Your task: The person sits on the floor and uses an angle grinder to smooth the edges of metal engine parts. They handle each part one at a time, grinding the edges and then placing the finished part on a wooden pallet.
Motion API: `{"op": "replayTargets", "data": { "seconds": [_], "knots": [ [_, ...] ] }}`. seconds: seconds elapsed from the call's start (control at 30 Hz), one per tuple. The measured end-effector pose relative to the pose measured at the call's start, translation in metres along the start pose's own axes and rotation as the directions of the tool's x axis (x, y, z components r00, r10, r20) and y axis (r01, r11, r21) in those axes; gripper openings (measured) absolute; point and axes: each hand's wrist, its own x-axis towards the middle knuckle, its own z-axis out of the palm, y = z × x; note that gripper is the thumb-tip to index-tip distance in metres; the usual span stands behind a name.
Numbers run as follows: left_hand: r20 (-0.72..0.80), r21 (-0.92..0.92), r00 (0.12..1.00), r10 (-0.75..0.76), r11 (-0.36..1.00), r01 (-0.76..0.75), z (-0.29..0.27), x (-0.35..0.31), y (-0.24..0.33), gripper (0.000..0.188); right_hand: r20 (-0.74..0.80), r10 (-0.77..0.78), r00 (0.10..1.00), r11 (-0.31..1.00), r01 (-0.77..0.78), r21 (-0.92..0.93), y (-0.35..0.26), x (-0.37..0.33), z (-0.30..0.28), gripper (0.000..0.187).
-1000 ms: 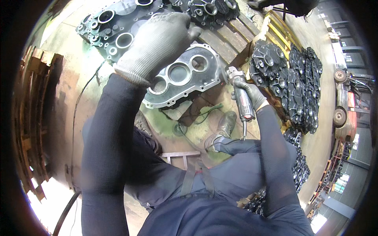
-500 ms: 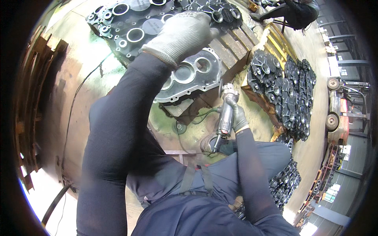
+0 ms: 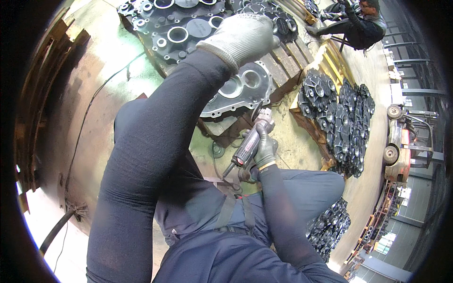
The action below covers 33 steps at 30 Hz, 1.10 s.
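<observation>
My right hand [image 3: 267,150], in a grey glove, is wrapped round the body of an angle grinder [image 3: 248,145]. Its disc end points up and away, beside the edge of a grey metal housing cover [image 3: 217,107] with large round bores. The cord leaves the grinder's near end. My left hand [image 3: 245,38], in a pale knitted glove, is raised in front of the cover and the dark castings [image 3: 198,28] behind it. Its back faces me and hides most of its fingers, so I cannot make out whether it holds anything.
The cover rests on a wooden pallet [image 3: 295,59]. More dark castings [image 3: 337,118] are stacked at the right. Cables [image 3: 87,118] run over the floor. Stacked boards [image 3: 52,80] stand at the left. A seated person [image 3: 361,28] is at the far right, with a forklift [image 3: 401,146] beyond.
My right hand has brought the grinder leftward, and the tool leans more. My left hand appears slightly farther right and lower. The whole view has shifted a little, showing more of the seated person.
</observation>
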Motion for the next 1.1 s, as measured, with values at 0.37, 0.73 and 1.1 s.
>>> {"op": "replayTargets", "data": {
  "seconds": [0.37, 0.73, 1.1],
  "knots": [
    [0.036, -0.031, 0.997, -0.064, 0.997, 0.065, -0.016, -0.014, -0.014, 0.047, 0.025, 0.053, 0.998, 0.995, -0.055, 0.080, 0.056, -0.012, 0.018, 0.059],
    [0.041, -0.016, 0.996, -0.077, 0.997, 0.077, -0.020, -0.018, -0.022, 0.046, 0.027, 0.007, 1.000, 0.999, -0.008, 0.047, 0.059, -0.016, 0.035, 0.062],
    [0.019, 0.006, 1.000, -0.015, 1.000, 0.015, -0.012, -0.017, -0.027, 0.045, 0.163, 0.072, 0.984, 0.997, -0.065, -0.048, 0.031, -0.036, 0.048, 0.058]
  ]
}}
